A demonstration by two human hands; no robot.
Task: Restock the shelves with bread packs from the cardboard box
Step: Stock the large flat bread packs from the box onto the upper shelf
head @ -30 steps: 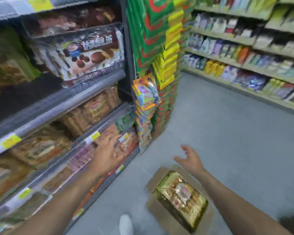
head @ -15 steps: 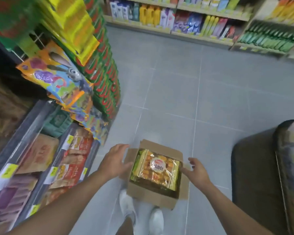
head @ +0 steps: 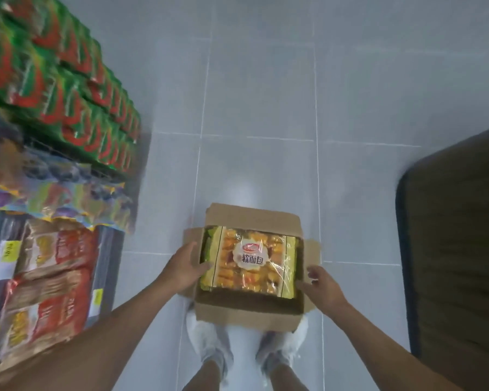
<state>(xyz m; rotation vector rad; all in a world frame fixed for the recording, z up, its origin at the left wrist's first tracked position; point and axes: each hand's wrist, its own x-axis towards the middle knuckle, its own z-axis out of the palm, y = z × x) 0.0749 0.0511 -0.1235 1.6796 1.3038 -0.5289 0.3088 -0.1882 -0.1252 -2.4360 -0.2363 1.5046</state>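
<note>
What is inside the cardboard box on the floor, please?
One bread pack lies flat on top in the cardboard box, between the left hand and right hand. Whatever lies beneath it is covered.

— Counted at the cardboard box (head: 246, 317)?
— One bread pack (head: 249, 261) showing on top inside.
— Hands?
— Two: left hand (head: 181, 266) at its left edge, right hand (head: 325, 289) at its right.
— Under its near edge?
— Two white shoes (head: 209, 341).

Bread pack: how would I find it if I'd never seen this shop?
On the grey tiled floor, just ahead of the white shoes, sits an open cardboard box. Inside lies the bread pack: clear plastic, yellow-green ends, a round white label, unlike the red packs on the left.
</note>
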